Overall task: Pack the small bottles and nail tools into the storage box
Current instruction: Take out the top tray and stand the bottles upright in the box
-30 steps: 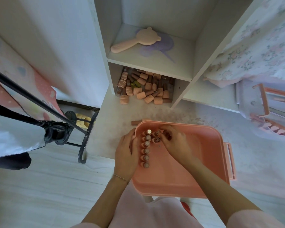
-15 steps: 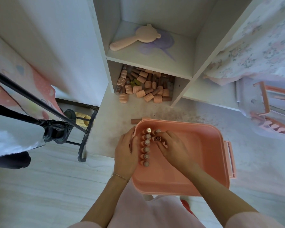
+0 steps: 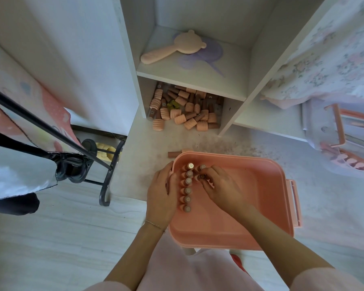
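Note:
A pink storage box [image 3: 261, 198] sits on the floor in front of me. Along its left wall stands a row of several small bottles [image 3: 187, 186], caps up. My left hand [image 3: 161, 195] rests on the box's left rim, fingers lying against the row. My right hand [image 3: 221, 185] is inside the box, fingertips pinching a small bottle [image 3: 202, 176] beside the row's far end. A pile of small pink-capped bottles [image 3: 186, 111] lies in the bottom compartment of the white shelf unit. One loose bottle [image 3: 174, 154] lies on the floor just beyond the box.
A pink bear-shaped brush [image 3: 172, 48] lies on the shelf [image 3: 189, 78] above the pile. A black metal stand [image 3: 105, 181] and hanging cloth are at left. A floral cloth [image 3: 332, 59] and a pink-handled lid [image 3: 338, 127] are at right.
My right hand has drawn a little nearer and leftward in the box, now setting a bottle next to the row. The left hand has stayed on the rim.

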`<action>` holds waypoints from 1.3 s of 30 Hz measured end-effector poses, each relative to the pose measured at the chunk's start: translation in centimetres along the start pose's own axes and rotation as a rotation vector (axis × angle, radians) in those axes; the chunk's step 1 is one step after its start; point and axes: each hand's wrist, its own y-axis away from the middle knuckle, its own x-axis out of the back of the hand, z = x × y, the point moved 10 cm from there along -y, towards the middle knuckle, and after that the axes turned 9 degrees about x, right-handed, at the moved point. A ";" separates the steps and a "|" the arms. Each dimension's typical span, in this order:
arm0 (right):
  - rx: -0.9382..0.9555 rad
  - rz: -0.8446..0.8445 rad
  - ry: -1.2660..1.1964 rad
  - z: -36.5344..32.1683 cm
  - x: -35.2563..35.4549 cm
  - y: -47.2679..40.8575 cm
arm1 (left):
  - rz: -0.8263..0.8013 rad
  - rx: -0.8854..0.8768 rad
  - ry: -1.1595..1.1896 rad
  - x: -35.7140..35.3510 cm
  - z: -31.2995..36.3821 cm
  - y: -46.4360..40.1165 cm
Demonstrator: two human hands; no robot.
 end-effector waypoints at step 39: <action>0.013 0.225 -0.014 -0.6 6.2 0.4 | -0.030 0.011 0.006 -0.1 -0.2 -0.1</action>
